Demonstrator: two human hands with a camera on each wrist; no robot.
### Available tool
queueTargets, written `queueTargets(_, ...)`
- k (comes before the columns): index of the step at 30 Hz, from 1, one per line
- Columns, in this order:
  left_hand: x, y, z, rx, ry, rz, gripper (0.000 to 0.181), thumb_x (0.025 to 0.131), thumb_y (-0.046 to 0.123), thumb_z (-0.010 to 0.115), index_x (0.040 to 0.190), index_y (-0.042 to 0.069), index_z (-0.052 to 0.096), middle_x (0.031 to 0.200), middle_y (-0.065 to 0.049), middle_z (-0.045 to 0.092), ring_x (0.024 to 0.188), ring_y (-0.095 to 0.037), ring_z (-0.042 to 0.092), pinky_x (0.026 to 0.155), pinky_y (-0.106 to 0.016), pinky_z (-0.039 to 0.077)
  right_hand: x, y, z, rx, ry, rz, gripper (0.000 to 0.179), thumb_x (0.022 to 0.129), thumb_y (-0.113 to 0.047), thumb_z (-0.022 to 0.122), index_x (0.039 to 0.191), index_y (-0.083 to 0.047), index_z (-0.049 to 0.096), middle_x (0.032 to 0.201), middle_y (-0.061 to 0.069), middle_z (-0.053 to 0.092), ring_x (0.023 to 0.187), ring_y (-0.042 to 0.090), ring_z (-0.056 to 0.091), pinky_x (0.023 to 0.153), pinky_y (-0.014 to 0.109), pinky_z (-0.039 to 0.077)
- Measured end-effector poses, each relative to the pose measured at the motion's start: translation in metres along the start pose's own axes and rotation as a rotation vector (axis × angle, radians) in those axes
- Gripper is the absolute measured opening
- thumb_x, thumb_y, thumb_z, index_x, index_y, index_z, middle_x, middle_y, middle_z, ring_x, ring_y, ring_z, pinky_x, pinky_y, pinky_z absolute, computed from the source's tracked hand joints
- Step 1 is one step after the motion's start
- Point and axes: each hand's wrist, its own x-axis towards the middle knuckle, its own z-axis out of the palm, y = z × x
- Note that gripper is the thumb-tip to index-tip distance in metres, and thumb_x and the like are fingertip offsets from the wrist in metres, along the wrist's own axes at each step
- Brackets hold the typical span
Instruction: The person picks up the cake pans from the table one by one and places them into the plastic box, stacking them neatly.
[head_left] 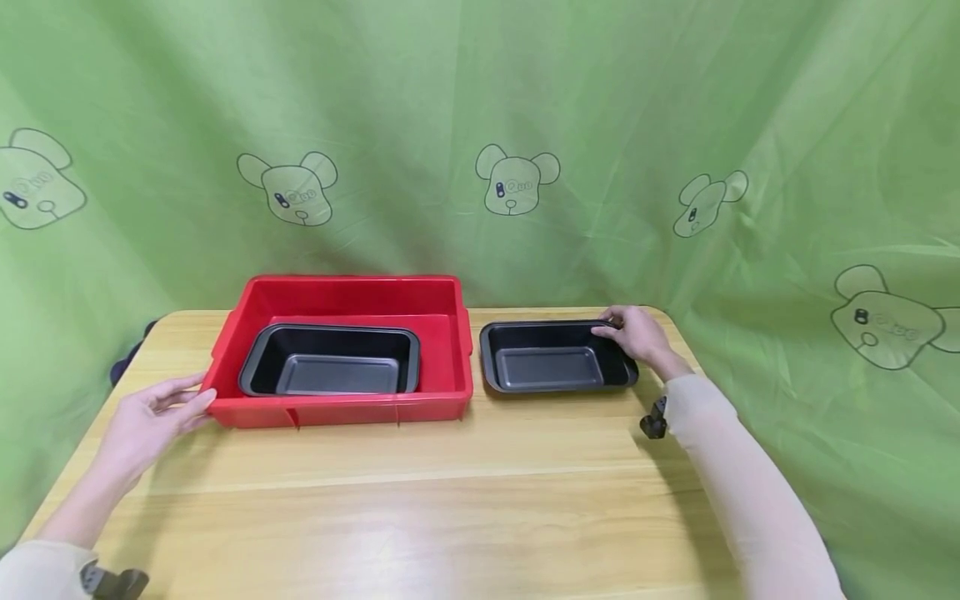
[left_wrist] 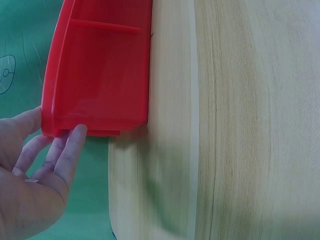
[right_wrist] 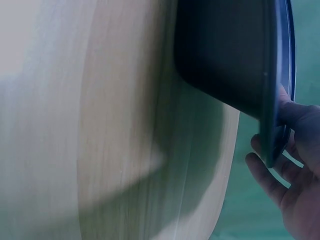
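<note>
A red plastic bin [head_left: 345, 410] stands at the back left with a dark loaf pan [head_left: 337, 377] inside it. My left hand [head_left: 153, 421] grips the bin's front left corner; in the left wrist view the fingers of that hand [left_wrist: 40, 175] meet the rim of the red bin [left_wrist: 100, 75]. To the right of the bin is a second dark loaf pan [head_left: 547, 367]. Its far right corner is held by my right hand [head_left: 637, 337], thumb inside the rim and other fingers outside. The right wrist view has this pan [right_wrist: 225, 50] side-on; whether it touches the table I cannot tell.
Both bin and pan are near the back edge of a light wooden table [head_left: 480, 500]. A green curtain [head_left: 405, 100] printed with bear heads hangs close behind and along the sides. A narrow gap separates the bin from the right pan.
</note>
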Motion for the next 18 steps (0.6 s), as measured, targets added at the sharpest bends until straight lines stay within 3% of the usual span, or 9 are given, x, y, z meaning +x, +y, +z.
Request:
queueTargets(11,0.000,0.002,0.000,-0.024,-0.006,0.009,0.076,0.102,0.033,0.072,0.155,-0.010,0.041,0.091,0.033,0.065,0.084,0.006,0.076,0.076,-0.009,0.059,-0.009,-0.002,-0.004,0.045,0.078,-0.030,0.029,0.100,-0.033,0.075,0.108,-0.006,0.076,0.103,0.018,0.077,0.091,0.031,0.068,0.078,0.039,0.050)
queueTargets(18,0.000,0.000,0.000,-0.031,0.000,0.018,0.074,0.101,0.032,0.073,0.155,-0.009,0.043,0.091,0.032,0.066,0.083,0.005,0.076,0.076,-0.008,0.059,-0.012,-0.001,-0.004,0.053,0.115,-0.061,0.024,0.100,-0.029,0.075,0.105,-0.005,0.075,0.099,0.017,0.076,0.088,0.029,0.066,0.076,0.037,0.048)
